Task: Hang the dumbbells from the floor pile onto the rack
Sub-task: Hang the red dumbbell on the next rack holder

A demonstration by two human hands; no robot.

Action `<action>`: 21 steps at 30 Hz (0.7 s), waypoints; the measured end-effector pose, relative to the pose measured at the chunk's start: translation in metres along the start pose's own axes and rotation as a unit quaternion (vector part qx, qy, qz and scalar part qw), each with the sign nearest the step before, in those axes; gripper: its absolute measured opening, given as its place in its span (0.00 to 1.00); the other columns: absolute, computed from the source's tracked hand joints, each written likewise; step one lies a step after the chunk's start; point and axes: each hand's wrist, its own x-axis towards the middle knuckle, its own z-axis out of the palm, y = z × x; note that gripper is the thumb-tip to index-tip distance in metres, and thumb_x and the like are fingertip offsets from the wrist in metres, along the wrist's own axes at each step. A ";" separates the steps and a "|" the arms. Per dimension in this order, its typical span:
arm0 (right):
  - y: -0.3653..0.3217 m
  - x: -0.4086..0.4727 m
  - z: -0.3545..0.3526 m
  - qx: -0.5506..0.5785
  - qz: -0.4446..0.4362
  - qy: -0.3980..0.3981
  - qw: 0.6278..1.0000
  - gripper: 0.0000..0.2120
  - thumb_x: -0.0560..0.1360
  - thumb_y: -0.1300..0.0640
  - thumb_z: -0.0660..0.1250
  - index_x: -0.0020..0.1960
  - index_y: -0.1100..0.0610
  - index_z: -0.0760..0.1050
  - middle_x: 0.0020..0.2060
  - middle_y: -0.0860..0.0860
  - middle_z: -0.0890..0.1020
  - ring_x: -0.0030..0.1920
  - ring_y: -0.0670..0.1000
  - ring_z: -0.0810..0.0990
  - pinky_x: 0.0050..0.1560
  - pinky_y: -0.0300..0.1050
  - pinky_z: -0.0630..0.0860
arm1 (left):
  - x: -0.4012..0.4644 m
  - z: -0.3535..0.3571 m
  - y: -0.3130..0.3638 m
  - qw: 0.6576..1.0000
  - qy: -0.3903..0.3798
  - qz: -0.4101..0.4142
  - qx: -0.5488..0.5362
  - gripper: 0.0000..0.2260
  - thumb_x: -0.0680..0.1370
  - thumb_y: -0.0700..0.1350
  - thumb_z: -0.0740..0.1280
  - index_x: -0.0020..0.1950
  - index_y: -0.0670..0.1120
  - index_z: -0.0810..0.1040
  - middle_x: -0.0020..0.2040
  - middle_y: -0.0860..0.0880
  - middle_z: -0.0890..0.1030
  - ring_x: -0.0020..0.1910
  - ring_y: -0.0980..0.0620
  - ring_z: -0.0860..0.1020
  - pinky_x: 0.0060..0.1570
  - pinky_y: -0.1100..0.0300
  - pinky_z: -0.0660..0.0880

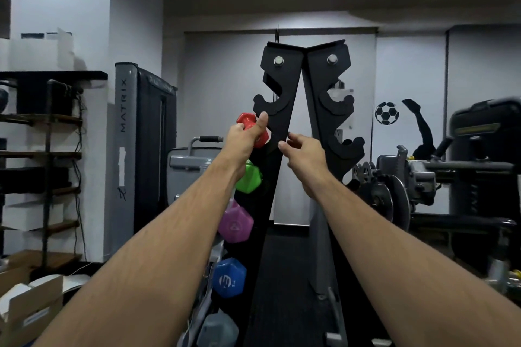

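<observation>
While the left hand [248, 135] wraps around the near head of a red dumbbell [252, 132], thumb up against the rack's notched plate, the weight sits at a cradle on the left side of the black A-frame dumbbell rack [277, 121]. Grip looks closed on the head, probably to steer the handle into the hook; whether it's fully seated, cannot tell. Right hand [303, 153] hovers just beside the rack's centre edge, fingers loosely spread, holding nothing, likely ready to steady the far end or the frame. Below the red one, same left side, hang a green dumbbell [249, 179], a purple dumbbell [235, 224], a blue dumbbell [229, 277] and a grey dumbbell [217, 329], stacked downward, so lower hooks are filled and work goes upward. Hooks above the red one are bare, as are those visible on the right plate. Floor pile is not in view. Judgement: placement step near done, release next.
</observation>
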 end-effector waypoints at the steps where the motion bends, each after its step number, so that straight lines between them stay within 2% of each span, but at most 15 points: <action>1: 0.000 0.002 0.002 0.014 0.003 -0.007 1.000 0.19 0.80 0.61 0.69 0.70 0.58 0.77 0.47 0.42 0.82 0.48 0.40 0.81 0.60 0.45 0.81 | 0.002 -0.001 0.000 1.000 0.004 -0.005 0.000 0.22 0.78 0.59 0.69 0.51 0.38 0.77 0.48 0.43 0.81 0.42 0.53 0.78 0.39 0.65 0.71; 3: 0.000 0.009 0.005 0.029 0.002 -0.006 1.000 0.19 0.79 0.63 0.69 0.69 0.58 0.78 0.48 0.46 0.85 0.49 0.45 0.84 0.60 0.51 0.83 | 0.005 -0.001 0.000 1.000 -0.001 -0.011 0.017 0.19 0.79 0.60 0.67 0.45 0.44 0.75 0.44 0.46 0.79 0.41 0.54 0.76 0.39 0.65 0.69; 6: 0.003 0.016 0.008 0.041 0.002 -0.005 0.999 0.23 0.77 0.65 0.71 0.72 0.56 0.76 0.54 0.53 0.86 0.52 0.51 0.87 0.58 0.54 0.83 | 0.013 -0.001 -0.003 0.998 -0.007 -0.003 0.054 0.21 0.79 0.62 0.66 0.43 0.44 0.75 0.42 0.48 0.80 0.41 0.55 0.77 0.39 0.64 0.69; 7: 0.006 0.018 0.008 0.044 0.003 -0.006 0.999 0.24 0.77 0.65 0.71 0.72 0.56 0.75 0.54 0.53 0.86 0.52 0.51 0.87 0.58 0.54 0.84 | 0.015 -0.002 -0.003 0.998 -0.011 -0.005 0.062 0.23 0.78 0.64 0.66 0.44 0.43 0.78 0.42 0.48 0.81 0.41 0.54 0.78 0.41 0.63 0.70; 10: 0.011 0.020 0.007 0.058 -0.002 -0.017 0.998 0.25 0.78 0.63 0.71 0.74 0.55 0.74 0.54 0.53 0.86 0.52 0.51 0.87 0.57 0.54 0.84 | 0.019 -0.004 -0.004 0.996 -0.026 -0.008 0.084 0.40 0.67 0.74 0.68 0.52 0.35 0.82 0.43 0.44 0.84 0.43 0.50 0.81 0.53 0.55 0.76; 11: 0.012 0.019 0.007 0.063 -0.003 -0.022 0.998 0.25 0.78 0.63 0.71 0.74 0.55 0.74 0.54 0.52 0.86 0.52 0.50 0.87 0.57 0.53 0.84 | 0.021 -0.006 -0.004 0.995 -0.032 -0.010 0.094 0.42 0.65 0.76 0.68 0.53 0.36 0.83 0.44 0.43 0.85 0.44 0.49 0.82 0.57 0.53 0.77; 12: 0.013 0.020 0.006 0.067 -0.004 -0.026 0.997 0.24 0.79 0.63 0.71 0.74 0.55 0.73 0.54 0.52 0.86 0.52 0.50 0.87 0.57 0.53 0.84 | 0.022 -0.007 -0.005 0.994 -0.046 -0.007 0.103 0.41 0.65 0.75 0.68 0.51 0.37 0.83 0.44 0.43 0.85 0.44 0.49 0.82 0.58 0.54 0.77; 14: 0.016 0.021 0.005 0.076 -0.009 -0.029 0.997 0.24 0.79 0.62 0.70 0.74 0.54 0.74 0.53 0.51 0.86 0.51 0.49 0.87 0.56 0.53 0.84 | 0.026 -0.011 -0.004 0.989 -0.065 -0.004 0.134 0.34 0.72 0.72 0.67 0.43 0.39 0.82 0.39 0.46 0.83 0.40 0.52 0.80 0.53 0.59 0.77; 17: 0.020 0.021 0.007 0.088 -0.019 -0.027 0.996 0.23 0.79 0.61 0.71 0.73 0.54 0.75 0.52 0.48 0.86 0.52 0.48 0.86 0.58 0.52 0.84 | 0.034 -0.015 -0.002 0.982 -0.083 0.004 0.170 0.36 0.73 0.72 0.64 0.44 0.37 0.83 0.40 0.48 0.83 0.41 0.53 0.80 0.49 0.62 0.75; 21: 0.027 0.020 0.010 0.097 -0.029 -0.020 0.995 0.24 0.79 0.60 0.71 0.74 0.55 0.73 0.58 0.50 0.85 0.55 0.48 0.86 0.62 0.52 0.82 | 0.034 -0.012 -0.005 0.980 -0.084 0.018 0.177 0.27 0.77 0.68 0.62 0.39 0.45 0.82 0.38 0.49 0.82 0.39 0.55 0.80 0.45 0.63 0.74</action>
